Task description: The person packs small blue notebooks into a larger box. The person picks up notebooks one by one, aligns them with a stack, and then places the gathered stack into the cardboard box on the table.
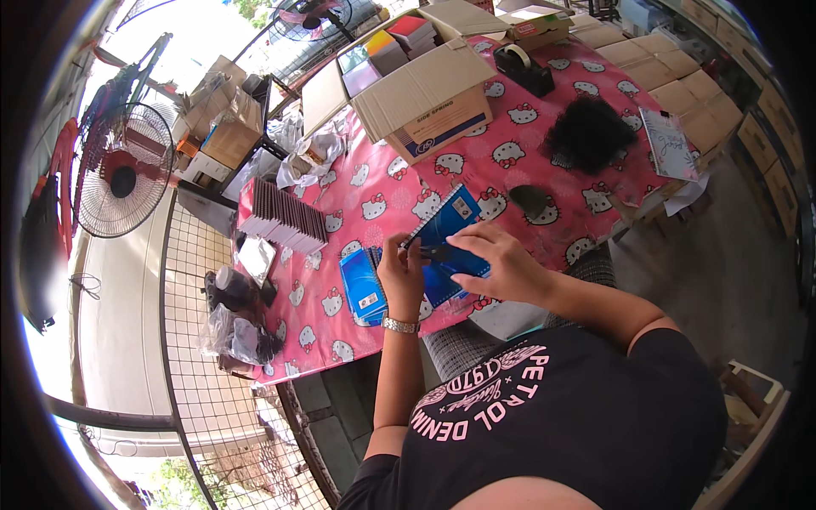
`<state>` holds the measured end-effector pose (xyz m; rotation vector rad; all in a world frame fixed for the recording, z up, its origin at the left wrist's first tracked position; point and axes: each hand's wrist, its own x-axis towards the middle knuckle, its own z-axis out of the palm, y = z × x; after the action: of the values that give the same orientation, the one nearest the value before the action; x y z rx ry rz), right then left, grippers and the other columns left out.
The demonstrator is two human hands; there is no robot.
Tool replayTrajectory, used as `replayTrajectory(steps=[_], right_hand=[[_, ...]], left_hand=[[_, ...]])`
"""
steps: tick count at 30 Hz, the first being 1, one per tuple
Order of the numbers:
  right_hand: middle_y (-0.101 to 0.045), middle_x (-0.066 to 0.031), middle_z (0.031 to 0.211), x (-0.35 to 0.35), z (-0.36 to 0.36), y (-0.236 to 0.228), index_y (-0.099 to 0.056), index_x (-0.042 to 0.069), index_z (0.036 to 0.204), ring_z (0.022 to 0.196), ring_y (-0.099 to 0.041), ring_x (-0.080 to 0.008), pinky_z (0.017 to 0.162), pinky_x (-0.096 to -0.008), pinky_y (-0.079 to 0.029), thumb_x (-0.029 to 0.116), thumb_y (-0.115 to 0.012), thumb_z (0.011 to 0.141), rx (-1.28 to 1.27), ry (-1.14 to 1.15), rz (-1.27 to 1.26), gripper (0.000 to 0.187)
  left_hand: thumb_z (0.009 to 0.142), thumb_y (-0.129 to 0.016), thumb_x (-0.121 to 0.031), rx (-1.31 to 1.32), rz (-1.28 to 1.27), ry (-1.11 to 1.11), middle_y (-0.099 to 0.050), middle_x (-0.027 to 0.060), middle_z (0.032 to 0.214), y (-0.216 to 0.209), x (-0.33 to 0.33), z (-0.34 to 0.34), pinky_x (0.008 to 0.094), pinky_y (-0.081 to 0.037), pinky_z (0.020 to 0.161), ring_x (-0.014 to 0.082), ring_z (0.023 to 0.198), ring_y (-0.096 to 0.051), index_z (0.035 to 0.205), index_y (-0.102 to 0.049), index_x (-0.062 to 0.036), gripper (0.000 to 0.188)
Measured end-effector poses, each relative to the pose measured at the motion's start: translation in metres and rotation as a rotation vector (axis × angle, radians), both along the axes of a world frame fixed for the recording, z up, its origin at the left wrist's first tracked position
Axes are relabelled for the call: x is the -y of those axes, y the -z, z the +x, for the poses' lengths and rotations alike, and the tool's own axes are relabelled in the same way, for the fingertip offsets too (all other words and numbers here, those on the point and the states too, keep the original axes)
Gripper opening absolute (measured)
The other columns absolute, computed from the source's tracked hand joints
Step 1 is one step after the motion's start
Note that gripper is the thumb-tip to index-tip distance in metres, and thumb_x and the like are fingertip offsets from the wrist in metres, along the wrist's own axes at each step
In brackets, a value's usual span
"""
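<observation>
A blue spiral notebook [450,219] lies at an angle at the near edge of the table. My left hand [401,270], with a metal watch at the wrist, is closed on its coil-bound left edge, fingers pinched there. My right hand [503,262] comes in over the notebook from the right, thumb and fingers curved apart around a small dark pliers-like tool [437,253]. The tool points toward my left fingertips; its handles are partly hidden. Beside my left hand sits a small stack of blue notebooks [361,285].
A row of stacked notebooks [280,217] stands at the left. Behind is an open cardboard box [438,123] holding coloured pads. A tape dispenser [524,72], a black tangled heap [591,134] and a dark oval thing [529,201] lie rightward. A fan [125,174] stands far left.
</observation>
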<state>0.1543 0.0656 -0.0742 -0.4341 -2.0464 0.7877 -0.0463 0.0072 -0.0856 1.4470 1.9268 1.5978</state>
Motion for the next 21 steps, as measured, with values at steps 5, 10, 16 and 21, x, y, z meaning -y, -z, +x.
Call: replayTrajectory(steps=[5,10,16,21], right_hand=[[-0.061,-0.0137,0.113,0.004,-0.020,-0.007,-0.065,0.000,0.119,0.108,-0.058,-0.0316,0.096,-0.0442,-0.045,0.026,-0.077,0.078,0.091,0.105,0.167,0.050],[-0.062,-0.0124,0.110,0.006,-0.021,-0.010,-0.066,-0.001,0.117,0.105,-0.059,-0.0315,0.095,-0.0449,-0.046,0.023,-0.077,0.077,0.157,0.162,0.247,0.048],[-0.064,-0.0122,0.107,0.007,-0.010,-0.030,-0.067,0.000,0.114,0.101,-0.060,-0.0312,0.092,-0.0438,-0.048,0.019,-0.075,0.077,0.068,0.078,0.141,0.042],[-0.065,-0.0126,0.106,0.004,-0.007,-0.039,-0.068,0.000,0.115,0.098,-0.062,-0.0272,0.087,-0.0380,-0.049,0.020,-0.073,0.082,0.089,0.044,0.200,0.039]], left_hand=[[0.092,-0.066,-0.003,-0.105,-0.024,-0.020,-0.070,0.0103,0.077,0.009,0.004,-0.011,0.0266,-0.052,0.057,0.0154,0.070,-0.071,0.104,-0.063,-0.0002,0.013],[0.089,-0.065,0.001,-0.164,-0.016,-0.040,-0.069,0.0082,0.076,0.005,0.007,-0.007,0.0261,-0.051,0.059,0.0119,0.065,-0.066,0.095,-0.064,0.0025,0.006],[0.087,-0.065,0.004,-0.465,0.166,-0.127,-0.070,0.0101,0.081,0.010,0.012,-0.011,0.0275,-0.052,0.059,0.0153,0.069,-0.067,0.093,-0.067,0.0035,0.006],[0.082,-0.063,0.008,-0.593,0.216,-0.149,-0.072,0.0124,0.090,-0.011,0.015,0.003,0.0321,-0.055,0.064,0.0229,0.076,-0.071,0.095,-0.068,0.0017,0.015]])
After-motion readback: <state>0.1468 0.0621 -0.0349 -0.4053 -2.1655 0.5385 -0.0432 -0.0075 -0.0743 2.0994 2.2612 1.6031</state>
